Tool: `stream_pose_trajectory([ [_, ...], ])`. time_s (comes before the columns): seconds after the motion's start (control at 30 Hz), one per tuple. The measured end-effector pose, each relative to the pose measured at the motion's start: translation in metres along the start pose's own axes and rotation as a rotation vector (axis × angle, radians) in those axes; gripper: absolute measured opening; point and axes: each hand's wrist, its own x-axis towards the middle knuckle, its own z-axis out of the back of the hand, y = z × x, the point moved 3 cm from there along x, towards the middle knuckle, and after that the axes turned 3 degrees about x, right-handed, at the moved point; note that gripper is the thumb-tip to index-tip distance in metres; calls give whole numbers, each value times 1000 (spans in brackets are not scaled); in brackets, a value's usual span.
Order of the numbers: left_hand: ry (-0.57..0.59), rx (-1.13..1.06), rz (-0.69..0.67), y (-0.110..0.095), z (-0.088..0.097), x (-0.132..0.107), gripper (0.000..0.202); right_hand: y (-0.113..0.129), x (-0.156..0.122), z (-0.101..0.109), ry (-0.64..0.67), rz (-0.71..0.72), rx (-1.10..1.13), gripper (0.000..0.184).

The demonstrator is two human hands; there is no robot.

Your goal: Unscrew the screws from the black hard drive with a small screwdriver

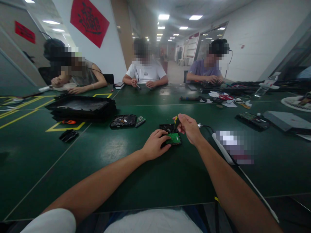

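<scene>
A hard drive with a green circuit board facing up lies on the green table before me. My left hand steadies it from the left, fingers across its top and thumb along the near edge. My right hand is closed around a screwdriver with a yellow and black handle, held upright over the drive. Whether its tip touches a screw is too small to tell. Left of the drive, another hard drive lies beside a loose circuit board.
Stacked black trays stand at the left, with a small black object nearer me. A white power strip and its cable lie by my right forearm. Farther right are another drive and a grey box. Three people sit opposite.
</scene>
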Motion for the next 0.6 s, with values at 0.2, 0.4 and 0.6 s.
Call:
stream_pose_trajectory([
  [0.2,-12,-10,-6,0,0,1,34,-1,0,0,6,-7,40,47],
  [0.4,-9,-3,-3,0,0,0,34,0,1,0,-12,-13,41,49],
  [0.6,-22,6,-12,-1,0,0,34,1,1,2,-41,3,-3,43],
])
